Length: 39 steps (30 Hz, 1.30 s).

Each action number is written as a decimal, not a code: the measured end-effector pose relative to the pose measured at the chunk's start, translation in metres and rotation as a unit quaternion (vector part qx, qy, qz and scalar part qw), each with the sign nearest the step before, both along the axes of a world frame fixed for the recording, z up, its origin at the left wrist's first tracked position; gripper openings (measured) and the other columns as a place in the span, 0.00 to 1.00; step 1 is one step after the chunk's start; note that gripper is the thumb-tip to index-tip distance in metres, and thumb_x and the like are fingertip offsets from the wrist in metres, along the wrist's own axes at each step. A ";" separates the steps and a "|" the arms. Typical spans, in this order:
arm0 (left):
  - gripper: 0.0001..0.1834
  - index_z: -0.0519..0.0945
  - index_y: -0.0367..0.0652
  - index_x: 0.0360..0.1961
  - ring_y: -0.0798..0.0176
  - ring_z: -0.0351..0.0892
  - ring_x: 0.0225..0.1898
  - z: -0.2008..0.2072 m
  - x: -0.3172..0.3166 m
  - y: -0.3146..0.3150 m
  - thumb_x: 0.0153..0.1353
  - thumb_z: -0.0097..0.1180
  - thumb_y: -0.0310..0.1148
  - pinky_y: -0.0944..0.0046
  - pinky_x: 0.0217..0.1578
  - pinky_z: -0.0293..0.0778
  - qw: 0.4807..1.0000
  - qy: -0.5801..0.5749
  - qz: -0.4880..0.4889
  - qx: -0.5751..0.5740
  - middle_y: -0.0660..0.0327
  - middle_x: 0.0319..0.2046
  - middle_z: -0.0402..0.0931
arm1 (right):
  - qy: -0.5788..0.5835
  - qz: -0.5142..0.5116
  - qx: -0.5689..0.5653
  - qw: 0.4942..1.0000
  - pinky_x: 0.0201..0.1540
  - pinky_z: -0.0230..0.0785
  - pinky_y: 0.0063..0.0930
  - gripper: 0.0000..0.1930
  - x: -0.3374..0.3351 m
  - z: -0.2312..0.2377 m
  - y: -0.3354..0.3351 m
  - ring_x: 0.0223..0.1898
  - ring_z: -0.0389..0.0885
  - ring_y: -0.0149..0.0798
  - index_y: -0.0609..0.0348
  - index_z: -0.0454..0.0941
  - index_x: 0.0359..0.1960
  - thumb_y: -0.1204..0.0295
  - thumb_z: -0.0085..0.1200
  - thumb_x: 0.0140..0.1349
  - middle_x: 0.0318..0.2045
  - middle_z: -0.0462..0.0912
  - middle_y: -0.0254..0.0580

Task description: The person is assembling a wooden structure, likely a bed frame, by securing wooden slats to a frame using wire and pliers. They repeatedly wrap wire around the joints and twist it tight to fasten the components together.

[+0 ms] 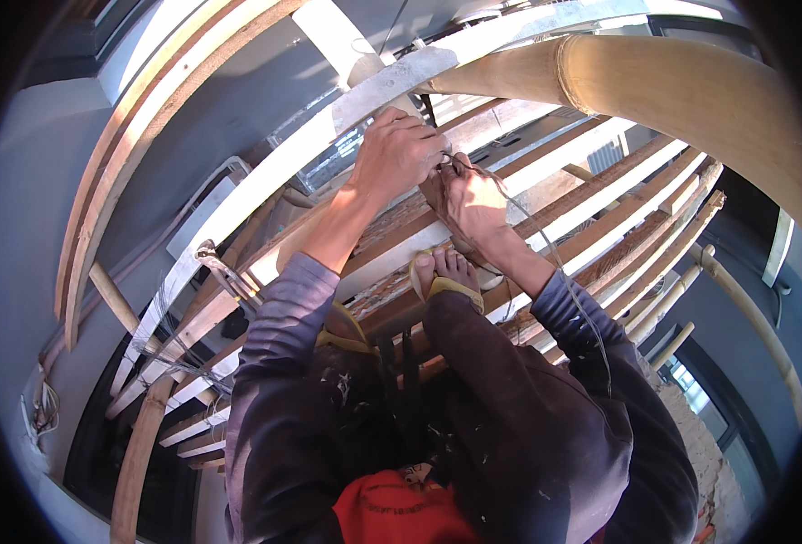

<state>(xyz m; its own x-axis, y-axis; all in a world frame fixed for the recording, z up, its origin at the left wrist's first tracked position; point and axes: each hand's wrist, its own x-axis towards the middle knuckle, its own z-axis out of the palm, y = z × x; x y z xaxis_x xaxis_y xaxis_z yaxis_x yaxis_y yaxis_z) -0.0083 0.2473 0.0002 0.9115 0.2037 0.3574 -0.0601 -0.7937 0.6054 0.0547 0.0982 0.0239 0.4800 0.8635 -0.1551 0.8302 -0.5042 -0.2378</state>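
My left hand (395, 154) is closed in a pinch beside a pale timber beam (328, 127). My right hand (475, 201) sits against it, its fingers closed on a thin dark wire (546, 238). The wire runs from the fingertips and trails down over my right sleeve. Both hands meet close to where a thick bamboo pole (673, 86) comes up to the beam. What lies between the left fingertips is mostly hidden, but the wire end seems to reach them. A pair of pliers (227, 272) hangs on the beam to the left of my left forearm.
My sandalled foot (448, 267) stands on parallel wooden battens (582, 208) with gaps between them. Bundles of loose wire (179, 354) wrap the joints at left. Thinner bamboo poles (754, 326) stand at right. Curved-looking timbers (138, 145) rise near the grey wall (43, 172).
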 end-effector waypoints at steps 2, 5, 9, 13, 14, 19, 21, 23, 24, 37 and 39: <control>0.06 0.79 0.45 0.22 0.62 0.77 0.29 0.004 0.004 0.000 0.41 0.63 0.32 0.63 0.36 0.68 1.000 0.000 -0.009 -0.003 0.65 0.23 0.78 | -0.046 0.019 0.027 0.998 0.27 0.69 0.38 0.06 0.006 -0.004 -0.003 0.23 0.79 0.42 0.56 0.76 0.28 0.69 0.52 0.52 0.23 0.77 0.43; 0.06 0.78 0.46 0.21 0.62 0.77 0.26 0.008 -0.001 0.000 0.42 0.63 0.32 0.63 0.33 0.70 1.000 0.027 0.006 -0.004 0.64 0.21 0.78 | -0.021 -0.015 0.023 0.999 0.27 0.69 0.39 0.06 0.002 -0.013 -0.002 0.22 0.79 0.44 0.55 0.76 0.24 0.68 0.52 0.53 0.23 0.78 0.43; 0.08 0.81 0.46 0.26 0.59 0.79 0.24 0.003 -0.015 -0.010 0.44 0.64 0.34 0.63 0.26 0.73 0.994 0.067 0.073 -0.048 0.64 0.23 0.79 | 0.038 -0.102 -0.004 0.994 0.28 0.71 0.42 0.07 -0.007 -0.008 0.004 0.22 0.79 0.48 0.56 0.77 0.23 0.67 0.51 0.52 0.28 0.79 0.46; 0.09 0.81 0.43 0.30 0.59 0.82 0.27 0.010 -0.029 -0.037 0.48 0.63 0.34 0.63 0.26 0.75 0.963 0.083 0.171 -0.191 0.60 0.26 0.81 | 0.053 -0.127 -0.060 0.989 0.34 0.72 0.42 0.10 -0.008 -0.010 0.001 0.29 0.79 0.50 0.53 0.79 0.33 0.64 0.48 0.55 0.33 0.79 0.45; 0.09 0.81 0.43 0.31 0.59 0.82 0.27 0.010 -0.032 -0.042 0.49 0.63 0.34 0.63 0.26 0.75 0.950 0.080 0.195 -0.231 0.60 0.26 0.81 | 0.041 -0.117 -0.057 0.991 0.35 0.72 0.42 0.11 -0.008 -0.013 0.000 0.31 0.79 0.51 0.52 0.79 0.35 0.64 0.47 0.56 0.34 0.80 0.45; 0.16 0.75 0.32 0.39 0.61 0.82 0.32 0.007 -0.063 -0.071 0.63 0.51 0.38 0.62 0.34 0.77 0.764 0.235 0.228 -0.556 0.50 0.32 0.80 | 0.268 -0.333 -0.014 0.904 0.33 0.67 0.37 0.14 -0.011 -0.003 0.012 0.27 0.78 0.43 0.53 0.79 0.26 0.61 0.45 0.60 0.22 0.80 0.40; 0.18 0.75 0.32 0.40 0.60 0.80 0.38 0.005 -0.062 -0.088 0.65 0.47 0.40 0.61 0.39 0.76 0.603 0.196 0.245 -0.733 0.49 0.38 0.78 | 0.382 -0.478 0.044 0.790 0.29 0.66 0.32 0.13 0.001 -0.026 0.001 0.22 0.74 0.36 0.56 0.80 0.24 0.63 0.50 0.59 0.21 0.79 0.37; 0.21 0.75 0.32 0.41 0.60 0.76 0.43 0.000 -0.063 -0.095 0.66 0.45 0.45 0.64 0.43 0.74 0.456 0.140 0.239 -0.846 0.50 0.43 0.75 | 0.477 -0.564 0.065 0.671 0.25 0.61 0.25 0.12 -0.001 -0.021 0.009 0.21 0.71 0.27 0.59 0.79 0.22 0.65 0.54 0.58 0.20 0.77 0.31; 0.21 0.75 0.33 0.41 0.61 0.76 0.40 -0.004 -0.060 -0.095 0.66 0.45 0.44 0.64 0.41 0.75 0.454 0.149 0.258 -0.840 0.51 0.41 0.75 | 0.498 -0.561 0.065 0.658 0.25 0.61 0.25 0.13 -0.004 -0.015 0.011 0.21 0.70 0.27 0.59 0.79 0.22 0.64 0.54 0.58 0.20 0.76 0.31; 0.12 0.75 0.35 0.38 0.69 0.73 0.29 0.003 -0.018 -0.081 0.64 0.50 0.34 0.70 0.29 0.78 0.460 0.203 0.288 -0.815 0.58 0.34 0.75 | 0.325 -0.229 -0.202 0.895 0.45 0.69 0.35 0.16 0.030 0.018 0.012 0.42 0.79 0.46 0.55 0.80 0.37 0.59 0.44 0.63 0.35 0.82 0.45; 0.11 0.74 0.34 0.39 0.68 0.74 0.28 -0.006 -0.017 -0.081 0.65 0.47 0.32 0.68 0.29 0.79 0.446 0.205 0.278 -0.826 0.56 0.34 0.76 | 0.334 -0.094 -0.140 0.927 0.44 0.69 0.37 0.14 0.045 0.028 -0.013 0.42 0.79 0.49 0.53 0.78 0.41 0.60 0.44 0.63 0.37 0.81 0.49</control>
